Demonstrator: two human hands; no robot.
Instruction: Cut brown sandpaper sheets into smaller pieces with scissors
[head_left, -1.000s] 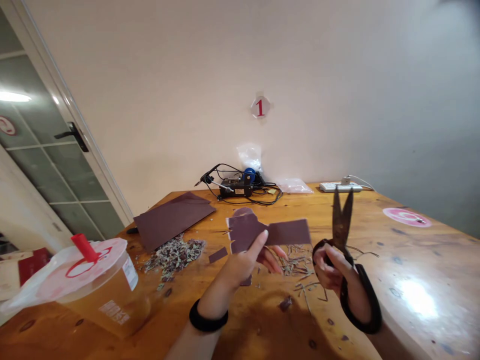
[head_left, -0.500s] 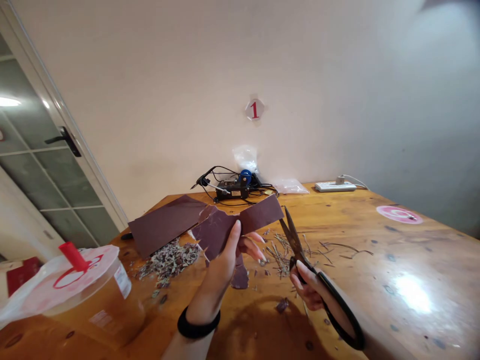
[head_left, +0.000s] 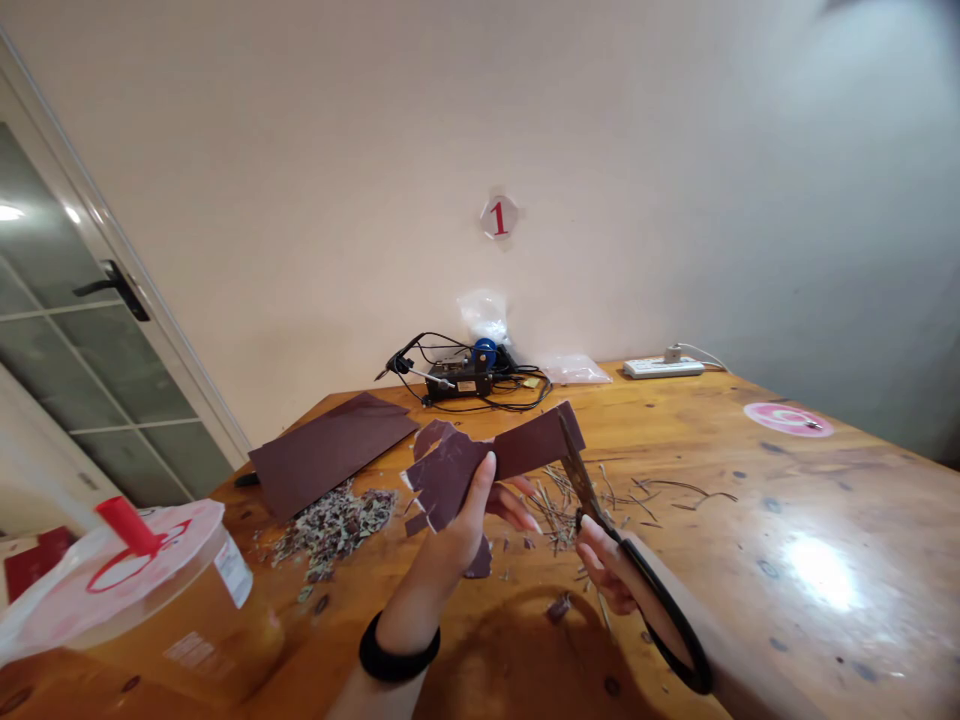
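A pale wall [head_left: 337, 200] rises behind a glossy wooden table [head_left: 712, 560].

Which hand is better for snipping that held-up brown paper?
Probably the right hand: it holds the scissors, with one blade across the front of the brown paper, near its end. The left hand grips that paper.

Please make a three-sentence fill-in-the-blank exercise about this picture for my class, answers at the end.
The left hand holds dark card; the right hand holds the ____.
The straw in the drink cup is coloured ____.
The sign on the wall shows the number ____.

Missing words: scissors; red; 1
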